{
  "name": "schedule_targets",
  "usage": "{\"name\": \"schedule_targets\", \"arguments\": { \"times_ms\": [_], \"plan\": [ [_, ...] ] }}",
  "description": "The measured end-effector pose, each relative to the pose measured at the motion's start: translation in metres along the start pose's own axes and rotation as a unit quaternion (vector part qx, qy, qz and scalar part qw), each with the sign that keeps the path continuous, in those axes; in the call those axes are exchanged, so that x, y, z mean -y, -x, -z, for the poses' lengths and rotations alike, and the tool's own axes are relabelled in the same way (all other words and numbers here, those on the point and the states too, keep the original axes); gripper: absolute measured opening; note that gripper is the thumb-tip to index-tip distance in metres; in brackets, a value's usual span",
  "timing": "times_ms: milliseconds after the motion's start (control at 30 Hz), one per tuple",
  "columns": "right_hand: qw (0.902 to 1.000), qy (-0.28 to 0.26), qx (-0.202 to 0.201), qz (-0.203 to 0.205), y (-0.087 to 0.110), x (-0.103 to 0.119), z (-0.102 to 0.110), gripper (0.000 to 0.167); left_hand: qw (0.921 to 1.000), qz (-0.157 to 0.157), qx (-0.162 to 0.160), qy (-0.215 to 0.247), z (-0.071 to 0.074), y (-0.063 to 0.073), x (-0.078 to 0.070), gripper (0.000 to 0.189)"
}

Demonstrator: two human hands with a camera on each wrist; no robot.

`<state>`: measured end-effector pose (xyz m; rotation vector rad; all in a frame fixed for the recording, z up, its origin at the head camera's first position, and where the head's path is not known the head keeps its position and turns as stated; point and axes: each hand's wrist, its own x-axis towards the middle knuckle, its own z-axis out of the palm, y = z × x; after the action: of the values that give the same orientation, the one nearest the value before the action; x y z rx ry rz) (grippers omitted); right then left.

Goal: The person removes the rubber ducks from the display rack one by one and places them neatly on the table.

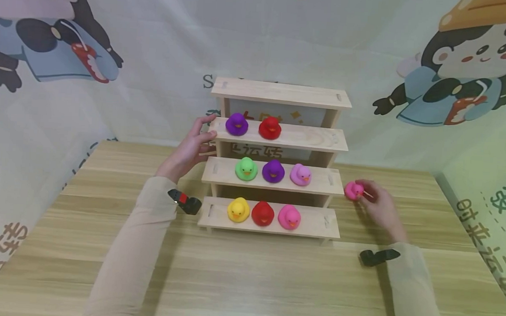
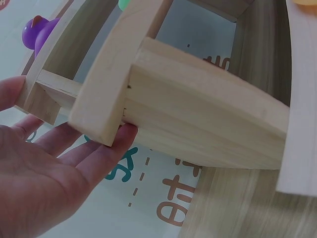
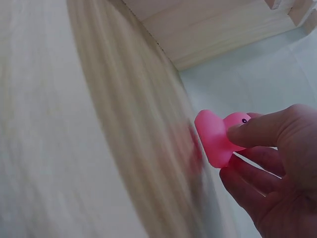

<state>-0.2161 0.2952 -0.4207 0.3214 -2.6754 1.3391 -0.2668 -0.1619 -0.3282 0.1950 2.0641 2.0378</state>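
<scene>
A stepped wooden shelf (image 1: 277, 176) carries several rubber ducks on its three lower boards. My left hand (image 1: 190, 148) is at the shelf's left side, holding the end of the second board from the top. In the left wrist view, the thumb lies by one board and the fingers (image 2: 106, 158) reach under the shelf's end. Off the shelf's right side, my right hand (image 1: 380, 206) pinches a bright pink rubber duck (image 3: 215, 139) between thumb and fingers. The duck is held above the table, apart from the shelf.
Purple (image 1: 237, 125) and red (image 1: 270, 128) ducks sit on the second board. Below are green (image 1: 246, 169), purple (image 1: 273, 172) and light pink (image 1: 301, 175) ducks; the lowest board has yellow (image 1: 238, 210), red (image 1: 263, 214) and pink (image 1: 289, 217) ones. A printed cloth (image 1: 163, 78) hangs behind the table (image 1: 247, 280).
</scene>
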Motion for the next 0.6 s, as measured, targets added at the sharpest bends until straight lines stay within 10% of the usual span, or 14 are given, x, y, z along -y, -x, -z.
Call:
{"name": "schedule_targets", "arguments": {
  "times_ms": [600],
  "plan": [
    [0.9992,-0.014,-0.018,-0.032,0.0029,-0.0036,-0.0033,0.041,1.0000,-0.001,0.002,0.000,0.0001,-0.0007,0.0008,0.057]
  ]
}}
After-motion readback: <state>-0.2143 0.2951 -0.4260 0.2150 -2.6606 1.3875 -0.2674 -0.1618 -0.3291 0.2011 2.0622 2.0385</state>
